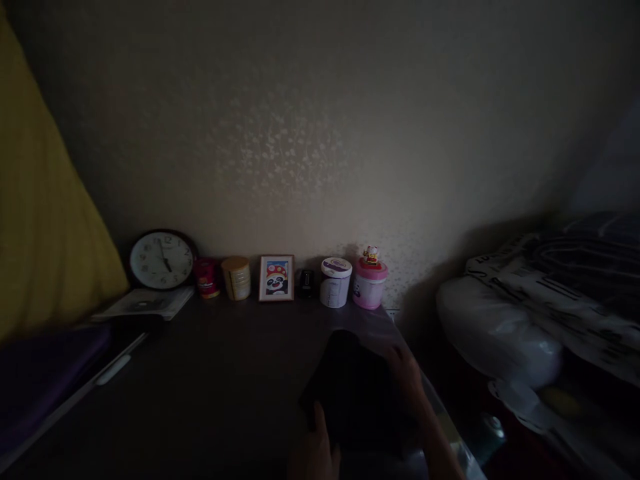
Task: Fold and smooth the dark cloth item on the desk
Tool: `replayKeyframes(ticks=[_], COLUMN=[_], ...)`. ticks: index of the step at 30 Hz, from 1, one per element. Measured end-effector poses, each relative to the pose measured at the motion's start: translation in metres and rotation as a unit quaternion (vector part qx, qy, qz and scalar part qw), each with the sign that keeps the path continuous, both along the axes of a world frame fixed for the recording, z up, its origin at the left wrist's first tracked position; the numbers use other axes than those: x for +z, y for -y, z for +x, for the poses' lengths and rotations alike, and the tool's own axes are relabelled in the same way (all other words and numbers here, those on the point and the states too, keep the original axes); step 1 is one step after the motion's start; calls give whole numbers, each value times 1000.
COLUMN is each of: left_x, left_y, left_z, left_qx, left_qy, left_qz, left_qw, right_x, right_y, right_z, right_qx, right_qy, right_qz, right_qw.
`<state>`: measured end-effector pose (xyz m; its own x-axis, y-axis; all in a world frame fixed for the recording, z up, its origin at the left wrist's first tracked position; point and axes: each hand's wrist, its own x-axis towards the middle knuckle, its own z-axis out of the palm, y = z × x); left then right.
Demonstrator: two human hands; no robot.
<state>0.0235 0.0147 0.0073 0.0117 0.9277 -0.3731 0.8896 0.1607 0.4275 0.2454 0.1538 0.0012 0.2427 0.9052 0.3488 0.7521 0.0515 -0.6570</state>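
Note:
The room is dim. A dark flat object (355, 390), perhaps a folded cloth or a pouch, lies on the dark table (210, 380) near its right edge. My left hand (317, 450) rests at the object's near edge, thumb up against it. My right hand (405, 373) lies on the object's far right corner with its fingers curled over it. Both hands touch the object; the dark hides how firmly either one grips it.
Along the wall stand a round clock (161, 260), a red can (207, 277), a beige can (237, 277), a framed panda picture (277, 278), a white tub (335, 281) and a pink tub (369, 283). Bedding and a white bag (500, 333) lie right; yellow fabric (45, 220) hangs left.

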Motion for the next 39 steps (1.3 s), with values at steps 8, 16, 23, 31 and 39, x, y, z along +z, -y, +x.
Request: replayKeyframes(ticks=[8, 16, 23, 31, 39], left_x=[-2, 3, 6, -2, 0], left_y=[6, 10, 10, 8, 9], left_z=[-2, 1, 0, 0, 0], left_qx=[-11, 0, 0, 3, 0], left_qy=[25, 15, 19, 39, 32], left_qz=[57, 74, 73, 90, 78], left_qw=[998, 997, 997, 995, 996], right_x=[-16, -30, -22, -7, 21], right_y=[49, 59, 51, 44, 32], right_z=[6, 5, 3, -12, -43], right_qx=[19, 27, 9, 26, 104], right_qy=[-7, 40, -58, -147, -156], right_qz=[-43, -59, -83, -70, -12], right_qw=[999, 997, 995, 986, 982])
